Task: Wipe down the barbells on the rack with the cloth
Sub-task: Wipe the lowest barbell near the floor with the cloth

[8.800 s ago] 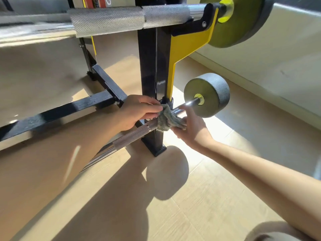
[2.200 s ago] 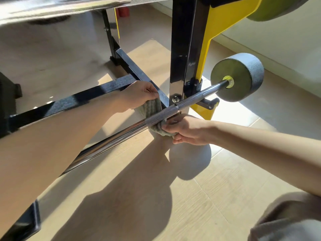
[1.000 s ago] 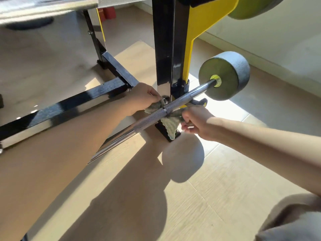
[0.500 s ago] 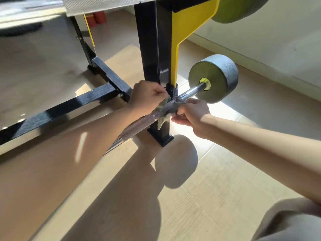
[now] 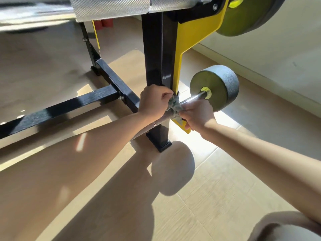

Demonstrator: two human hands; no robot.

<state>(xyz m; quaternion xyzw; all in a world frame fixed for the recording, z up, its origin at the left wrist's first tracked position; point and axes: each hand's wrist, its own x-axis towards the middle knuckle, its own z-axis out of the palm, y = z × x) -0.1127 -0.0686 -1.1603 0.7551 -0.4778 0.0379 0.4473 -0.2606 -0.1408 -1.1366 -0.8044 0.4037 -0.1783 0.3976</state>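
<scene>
A grey-green cloth (image 5: 174,106) is wrapped round the lower barbell (image 5: 192,99), a chrome bar low on the rack just right of the black upright (image 5: 157,54). My left hand (image 5: 153,101) grips the cloth's upper end above the bar. My right hand (image 5: 198,114) grips the other end at the bar's near side. A grey weight plate (image 5: 217,87) with a yellow hub caps the bar's right end. The upper barbell (image 5: 111,5), knurled and silver, runs across the top of the view. My left forearm hides the lower bar's left stretch.
A yellow bracket (image 5: 194,37) holds the upper bar, with a large green-faced plate (image 5: 246,16) at top right. Black base beams (image 5: 69,106) run left along the wooden floor. A pale wall (image 5: 278,54) stands to the right. My knee shows at bottom right.
Both hands and the cloth have slid right along the lower bar, from left of the upright to beside the yellow bracket, closer to the weight plate. The view has tilted upward.
</scene>
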